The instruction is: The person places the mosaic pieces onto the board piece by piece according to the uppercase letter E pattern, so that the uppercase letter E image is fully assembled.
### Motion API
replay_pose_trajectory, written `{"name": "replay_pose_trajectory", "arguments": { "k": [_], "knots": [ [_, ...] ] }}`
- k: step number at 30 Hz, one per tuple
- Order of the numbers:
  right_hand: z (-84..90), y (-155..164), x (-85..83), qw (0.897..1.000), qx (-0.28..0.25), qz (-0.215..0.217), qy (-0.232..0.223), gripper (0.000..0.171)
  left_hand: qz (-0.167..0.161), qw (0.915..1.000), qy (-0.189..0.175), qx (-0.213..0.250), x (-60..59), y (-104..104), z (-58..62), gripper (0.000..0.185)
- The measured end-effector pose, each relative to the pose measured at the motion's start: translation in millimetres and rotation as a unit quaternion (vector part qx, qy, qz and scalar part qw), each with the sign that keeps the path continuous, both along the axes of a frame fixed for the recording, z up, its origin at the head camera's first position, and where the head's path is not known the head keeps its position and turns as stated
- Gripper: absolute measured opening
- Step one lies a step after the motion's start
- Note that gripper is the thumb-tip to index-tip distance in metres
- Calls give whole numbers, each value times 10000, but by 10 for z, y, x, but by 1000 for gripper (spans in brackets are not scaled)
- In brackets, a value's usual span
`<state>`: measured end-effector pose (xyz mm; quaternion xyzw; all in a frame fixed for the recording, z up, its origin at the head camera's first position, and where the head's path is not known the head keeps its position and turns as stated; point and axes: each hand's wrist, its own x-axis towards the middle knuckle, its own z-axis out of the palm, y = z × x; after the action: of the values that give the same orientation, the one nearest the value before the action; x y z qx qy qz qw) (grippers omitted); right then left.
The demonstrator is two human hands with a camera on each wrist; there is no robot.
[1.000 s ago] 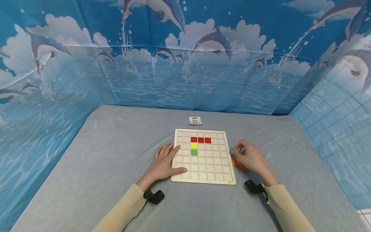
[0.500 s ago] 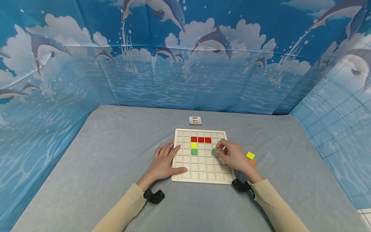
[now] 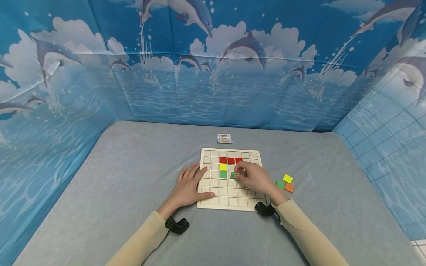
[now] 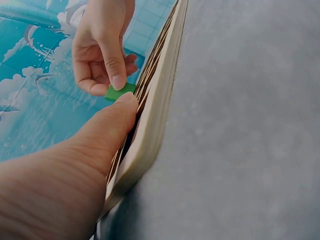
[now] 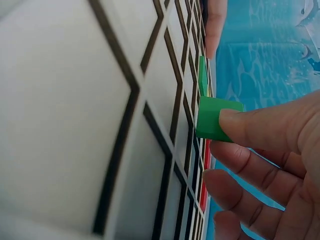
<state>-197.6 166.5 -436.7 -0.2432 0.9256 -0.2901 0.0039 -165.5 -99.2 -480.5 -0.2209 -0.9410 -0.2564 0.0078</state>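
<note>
The right hand (image 3: 255,178) clamps its fingers on a green tile (image 5: 209,118) over the gridded wooden board (image 3: 233,201); the left hand (image 3: 187,187) (thumb and fingers apart) rests on its left edge.

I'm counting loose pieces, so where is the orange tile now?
In the head view, the orange tile lies on the gray cloth right of the grid board, beside a loose green tile and just below a loose yellow tile.

A blue dolphin-print curtain (image 3: 213,99) hangs behind a grey-covered table (image 3: 133,166)
</note>
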Motion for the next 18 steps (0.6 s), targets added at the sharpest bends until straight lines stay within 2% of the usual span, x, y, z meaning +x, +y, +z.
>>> {"name": "replay_pose_trajectory", "arguments": {
  "k": [7,18],
  "knots": [
    [-7,-65,-25,9999,45,30,-93,8,-12,10000,40,10,-1,1,-2,93],
    [-25,-79,-29,9997,190,-169,-28,4,-9,10000,-49,-28,-8,-3,-8,94]
  ]
}}
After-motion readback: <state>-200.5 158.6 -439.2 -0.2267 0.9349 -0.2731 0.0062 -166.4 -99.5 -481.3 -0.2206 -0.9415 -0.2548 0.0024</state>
